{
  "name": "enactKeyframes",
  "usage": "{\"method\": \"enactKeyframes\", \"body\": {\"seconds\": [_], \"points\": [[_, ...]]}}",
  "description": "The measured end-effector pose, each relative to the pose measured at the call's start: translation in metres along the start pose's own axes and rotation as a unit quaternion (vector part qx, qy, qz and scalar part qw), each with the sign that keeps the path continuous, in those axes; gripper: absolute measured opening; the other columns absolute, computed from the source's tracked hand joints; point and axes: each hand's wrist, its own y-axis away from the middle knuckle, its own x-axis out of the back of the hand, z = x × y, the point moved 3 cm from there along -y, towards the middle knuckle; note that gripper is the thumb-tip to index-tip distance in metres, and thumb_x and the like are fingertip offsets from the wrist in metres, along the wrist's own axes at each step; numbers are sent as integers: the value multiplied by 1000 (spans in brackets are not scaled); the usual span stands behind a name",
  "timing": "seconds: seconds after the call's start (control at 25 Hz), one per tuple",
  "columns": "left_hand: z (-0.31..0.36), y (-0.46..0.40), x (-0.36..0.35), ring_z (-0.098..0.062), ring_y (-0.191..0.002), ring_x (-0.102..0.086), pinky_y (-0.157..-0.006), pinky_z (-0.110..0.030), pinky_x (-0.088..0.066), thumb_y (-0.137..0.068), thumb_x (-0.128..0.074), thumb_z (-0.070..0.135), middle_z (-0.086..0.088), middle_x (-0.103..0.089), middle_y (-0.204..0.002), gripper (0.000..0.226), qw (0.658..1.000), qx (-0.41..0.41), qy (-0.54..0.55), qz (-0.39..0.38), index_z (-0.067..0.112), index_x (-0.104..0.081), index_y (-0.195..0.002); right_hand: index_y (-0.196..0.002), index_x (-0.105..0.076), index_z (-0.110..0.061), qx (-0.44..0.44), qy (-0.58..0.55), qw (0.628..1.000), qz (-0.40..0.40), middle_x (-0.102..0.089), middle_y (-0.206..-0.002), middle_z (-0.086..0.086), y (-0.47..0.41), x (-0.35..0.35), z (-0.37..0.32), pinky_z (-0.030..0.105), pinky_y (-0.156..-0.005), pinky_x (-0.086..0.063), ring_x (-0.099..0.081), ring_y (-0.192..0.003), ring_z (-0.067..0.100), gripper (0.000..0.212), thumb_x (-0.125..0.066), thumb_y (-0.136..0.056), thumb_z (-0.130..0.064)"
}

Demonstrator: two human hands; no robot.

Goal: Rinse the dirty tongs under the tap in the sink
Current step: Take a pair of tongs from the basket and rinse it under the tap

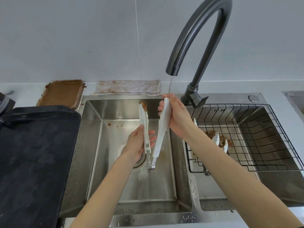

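Left hand [137,144] grips the left arm of the white tongs [144,129] near mid-length, fingers wrapped behind it; right hand [176,116] pinches the right arm near its tip, thumb on top, with the tongs spread in a V, hinge end down over the left basin of the steel sink [92,145]. A thin stream from the dark gooseneck tap [194,38] lands on the right arm's tip at the fingers; the left tip carries brown residue. Right basin holds a black wire rack [263,129] with what looks like another soiled white pair of tongs [220,142]; behind the sink, a stained cloth [130,88] and a brown-smeared tray [62,92], black baking tray [36,145] at left.
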Motion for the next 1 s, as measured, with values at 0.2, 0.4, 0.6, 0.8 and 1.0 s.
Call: {"method": "enactKeyframes", "body": {"seconds": [0.2, 0.4, 0.6, 0.8, 1.0], "points": [[-5, 2, -5, -20, -68, -60, -58, -28, -48, -100, -34, 31, -8, -64, -80, 37, 1000, 4, -15, -9, 8, -62, -98, -111, -57, -17, -7, -2, 996, -86, -68, -84, -1, 8, -3, 5, 28, -90, -49, -66, -82, 9, 27, -39, -96, -2], [-6, 5, -13, -16, -63, -60, -57, -26, -50, -99, -35, 28, -8, -63, -81, 33, 999, 3, -17, -32, 8, -62, -96, -102, -56, -19, 3, 74, 997, -32, -64, -72, -6, 16, 2, 4, 24, -74, -49, -58, -73, 9, 15, -46, -95, -10], [2, 3, -26, -18, -91, -66, -82, -31, -53, -98, -38, 20, -10, -64, -116, 33, 998, -14, -18, -60, 8, -53, -125, -95, -56, -20, 21, 53, 998, 41, -55, -60, -6, 33, 23, -3, 25, -64, -44, -50, -60, 9, 18, -39, -99, -22], [13, 4, -45, -15, -85, -66, -64, -21, -56, -96, -42, 15, -2, -62, -104, 34, 995, -47, -49, -75, 14, -52, -129, -93, -56, -19, 31, 40, 997, 60, -54, -60, -5, 42, 36, -16, 25, -65, -44, -50, -57, 8, 22, -35, -99, -25], [7, 8, -52, -15, -85, -65, -72, -26, -55, -97, -42, 14, -5, -63, -103, 31, 995, -30, -40, -83, 13, -53, -126, -96, -56, -14, 14, 20, 997, 78, -55, -57, -6, 45, 49, -17, 23, -59, -46, -52, -52, 7, 27, -35, -99, -32]]}}
